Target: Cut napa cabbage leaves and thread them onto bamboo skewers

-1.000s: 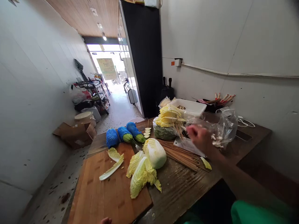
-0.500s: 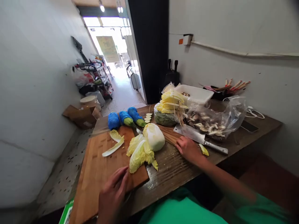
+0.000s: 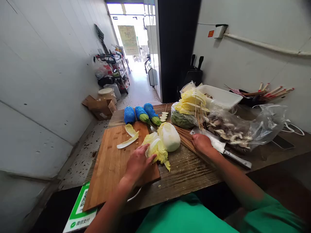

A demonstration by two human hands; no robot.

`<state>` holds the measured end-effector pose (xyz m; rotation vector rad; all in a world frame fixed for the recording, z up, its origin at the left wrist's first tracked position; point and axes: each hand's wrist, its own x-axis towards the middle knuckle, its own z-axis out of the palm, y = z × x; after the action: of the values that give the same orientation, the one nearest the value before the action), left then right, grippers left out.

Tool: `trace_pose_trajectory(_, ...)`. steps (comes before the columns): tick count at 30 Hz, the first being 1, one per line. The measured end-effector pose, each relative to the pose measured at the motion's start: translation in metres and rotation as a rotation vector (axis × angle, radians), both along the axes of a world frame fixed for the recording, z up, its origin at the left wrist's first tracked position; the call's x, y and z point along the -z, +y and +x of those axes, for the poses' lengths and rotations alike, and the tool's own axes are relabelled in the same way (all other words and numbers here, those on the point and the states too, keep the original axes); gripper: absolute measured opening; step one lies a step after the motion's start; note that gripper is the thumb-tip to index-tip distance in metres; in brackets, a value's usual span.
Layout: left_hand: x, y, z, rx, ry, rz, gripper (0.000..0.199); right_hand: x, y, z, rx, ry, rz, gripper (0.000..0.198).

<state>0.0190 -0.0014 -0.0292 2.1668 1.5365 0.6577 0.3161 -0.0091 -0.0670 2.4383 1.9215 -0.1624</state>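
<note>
My left hand [image 3: 139,161] is at the edge of the loose napa cabbage leaves [image 3: 157,151], thumb and fingers closed about the nearest leaf. These leaves lie partly over the right edge of the wooden cutting board [image 3: 110,161]. Against them rests a pale napa cabbage head [image 3: 169,137]. Over a spread of thin bamboo skewers [image 3: 183,136], my right hand [image 3: 202,144] is curled, fingertips closed on the skewers; how many it grips is hidden. Just beyond that hand lies a cleaver [image 3: 216,142], its handle toward me.
Blue-netted zucchini [image 3: 142,114] and skewered slices [image 3: 164,116] sit at the back. Skewered cabbage leaves [image 3: 190,100] are stacked on a wrapped bundle. To the right are a bag of mushrooms [image 3: 230,132], a white tray [image 3: 222,96] and a phone [image 3: 283,141]. Cabbage strips [image 3: 128,142] lie on the board.
My left hand has moved forward from the board's near edge onto the cabbage leaves. My right hand stays at the skewers. The view has turned left, shifting the scene rightward.
</note>
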Motion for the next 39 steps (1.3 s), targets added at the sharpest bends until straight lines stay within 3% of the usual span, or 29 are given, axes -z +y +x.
trace_pose_trajectory(3,0.001,0.002,-0.008,-0.052,-0.212,-0.140,0.050,-0.001,-0.009,0.002,-0.012,0.012,0.084,0.027)
trace_pose_trajectory(9,-0.013,0.002,-0.041,-0.225,-0.807,-0.637,0.043,-0.008,-0.035,0.001,-0.069,0.102,0.367,0.019)
trace_pose_trajectory(13,-0.017,-0.008,-0.072,-0.283,-0.850,-0.673,0.035,-0.017,-0.060,-0.019,-0.085,0.235,0.542,0.017)
trace_pose_trajectory(15,-0.016,-0.015,-0.083,-0.287,-0.853,-0.702,0.032,-0.021,-0.071,-0.041,-0.143,0.447,0.567,0.014)
trace_pose_trajectory(18,-0.014,-0.023,-0.095,-0.226,-0.860,-0.800,0.037,-0.023,-0.077,-0.082,-0.394,0.822,0.393,0.010)
trace_pose_trajectory(21,-0.014,-0.026,-0.105,-0.237,-0.642,-0.689,0.047,-0.016,-0.070,-0.120,-0.551,0.955,0.275,0.017)
trace_pose_trajectory(25,-0.016,-0.025,-0.120,-0.217,-0.143,-0.236,0.047,-0.006,-0.054,-0.144,-0.594,0.971,0.238,0.022)
trace_pose_trajectory(27,-0.018,-0.024,-0.123,-0.182,-0.022,-0.170,0.045,-0.004,-0.050,-0.146,-0.597,0.968,0.215,0.026)
trace_pose_trajectory(29,-0.019,-0.024,-0.122,-0.203,-0.030,-0.196,0.044,-0.004,-0.049,-0.145,-0.601,0.971,0.200,0.032)
trace_pose_trajectory(31,-0.018,-0.025,-0.116,-0.245,-0.222,-0.295,0.045,-0.005,-0.049,-0.143,-0.633,0.969,0.232,0.033)
trace_pose_trajectory(36,-0.012,-0.040,-0.093,-0.266,-0.977,-0.701,0.040,-0.007,-0.049,-0.136,-0.737,0.860,0.335,0.025)
trace_pose_trajectory(39,-0.006,-0.051,-0.079,-0.312,-1.090,-0.758,0.029,-0.007,-0.051,-0.132,-0.737,0.763,0.292,0.027)
